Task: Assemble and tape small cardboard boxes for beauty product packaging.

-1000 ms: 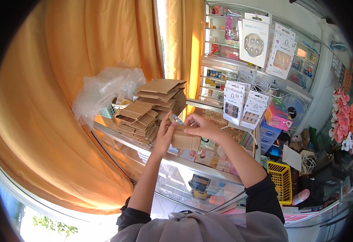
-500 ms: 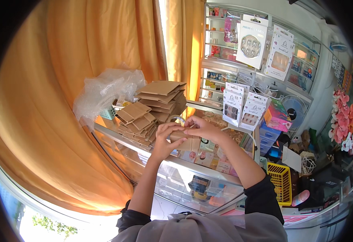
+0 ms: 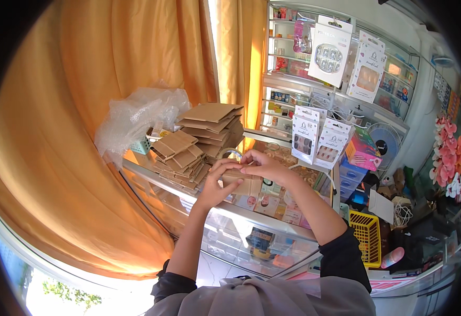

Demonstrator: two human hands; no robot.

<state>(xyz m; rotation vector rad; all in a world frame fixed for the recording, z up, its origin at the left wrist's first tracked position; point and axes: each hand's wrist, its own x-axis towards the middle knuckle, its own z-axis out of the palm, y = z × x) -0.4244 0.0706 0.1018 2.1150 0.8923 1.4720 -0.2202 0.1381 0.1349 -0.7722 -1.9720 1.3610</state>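
Both hands grip a small brown cardboard box (image 3: 250,186) above the glass counter. My left hand (image 3: 219,181) has its fingers over the top edge and its thumb against the near side. My right hand (image 3: 262,166) closes on the upper right edge, its fingertips meeting the left ones there. The fingers hide part of the box's top. Just behind the hands a roll of clear tape (image 3: 231,153) stands on the counter. To their left lie flattened small cardboard boxes (image 3: 180,152), beside a taller stack of folded cardboard boxes (image 3: 209,112).
Bubble wrap (image 3: 136,113) and a green basket (image 3: 141,147) sit at the counter's far left, by an orange curtain (image 3: 99,63). Press-on nail packs (image 3: 329,50) hang from a stand at right. Beyond are a fan (image 3: 386,145) and a yellow basket (image 3: 364,237).
The hanging nail packs have swung slightly. Both hands keep nearly the same place and grip on the cardboard box.
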